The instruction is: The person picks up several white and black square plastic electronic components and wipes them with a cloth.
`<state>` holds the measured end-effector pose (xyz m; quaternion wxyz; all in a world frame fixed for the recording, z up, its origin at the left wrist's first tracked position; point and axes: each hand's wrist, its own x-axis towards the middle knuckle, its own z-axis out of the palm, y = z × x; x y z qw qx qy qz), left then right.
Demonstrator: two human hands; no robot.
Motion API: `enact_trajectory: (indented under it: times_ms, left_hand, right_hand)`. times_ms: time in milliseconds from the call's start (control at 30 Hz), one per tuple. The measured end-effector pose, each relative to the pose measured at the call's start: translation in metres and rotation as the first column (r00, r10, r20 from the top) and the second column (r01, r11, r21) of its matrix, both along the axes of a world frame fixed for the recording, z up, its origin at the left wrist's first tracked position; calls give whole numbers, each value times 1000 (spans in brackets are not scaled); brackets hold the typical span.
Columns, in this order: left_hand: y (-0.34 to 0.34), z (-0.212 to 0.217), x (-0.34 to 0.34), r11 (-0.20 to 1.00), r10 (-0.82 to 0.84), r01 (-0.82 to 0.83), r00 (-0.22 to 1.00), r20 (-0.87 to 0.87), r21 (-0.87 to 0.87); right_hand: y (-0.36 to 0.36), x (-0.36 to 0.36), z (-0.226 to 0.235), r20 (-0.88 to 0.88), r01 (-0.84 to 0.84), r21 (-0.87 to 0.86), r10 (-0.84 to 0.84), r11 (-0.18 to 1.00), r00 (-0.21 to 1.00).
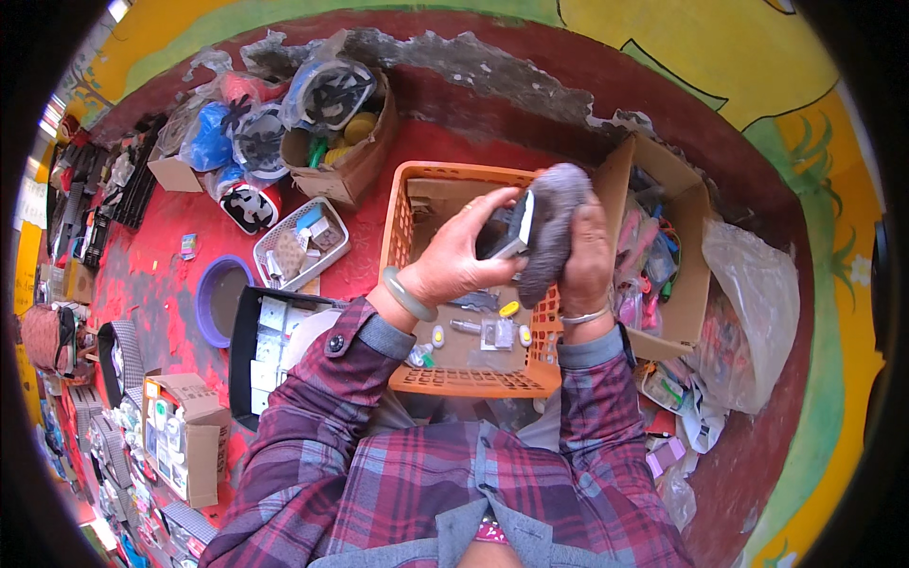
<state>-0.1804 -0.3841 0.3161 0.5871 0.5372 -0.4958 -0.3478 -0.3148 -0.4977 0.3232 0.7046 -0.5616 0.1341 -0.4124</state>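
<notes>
Above the orange plastic basket (pixel 464 170), my left hand (pixel 450 256) grips a dark, box-like object with a pale edge (pixel 519 225), thumb and fingers on either side. A fuzzy grey-brown cloth (pixel 551 227) is in my right hand (pixel 587 251), whose fingers press it from the right against that object. The exact kind of the dark object cannot be made out. Below my hands, the basket has a brown cardboard bottom and holds a small yellow oval piece (pixel 509 309), clear plastic bits (pixel 497 333) and a few white-and-yellow pieces.
To the right stands an open cardboard box (pixel 696 284) of bagged colourful items, beside clear plastic sheeting (pixel 757 303). On the left are a white basket (pixel 327 260), a purple basin (pixel 222 293) and a black case (pixel 248 364). Another carton (pixel 355 175) with wrapped helmets stands by the wall.
</notes>
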Motion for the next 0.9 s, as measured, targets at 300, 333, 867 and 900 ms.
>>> enact_trajectory:
  times_ms: [300, 333, 867, 900]
  left_hand:
    - [-1, -8, -8, 974, -228, 206, 878, -421, -97]
    - [-2, -8, -12, 971, -241, 211, 863, -444, -116]
    - [0, -10, -17, 969, -242, 221, 739, -629, -113]
    - [-1, -8, -14, 957, -287, 236, 714, -639, -166]
  right_hand:
    - [25, 3, 11, -70, -53, -552, 17, 832, 997]
    - [23, 3, 8, -66, -30, -598, -12, 801, 998]
    - [-2, 9, -22, -250, 161, -345, -256, 925, 934]
    - [-7, 13, -33, -172, 148, -107, -165, 983, 971]
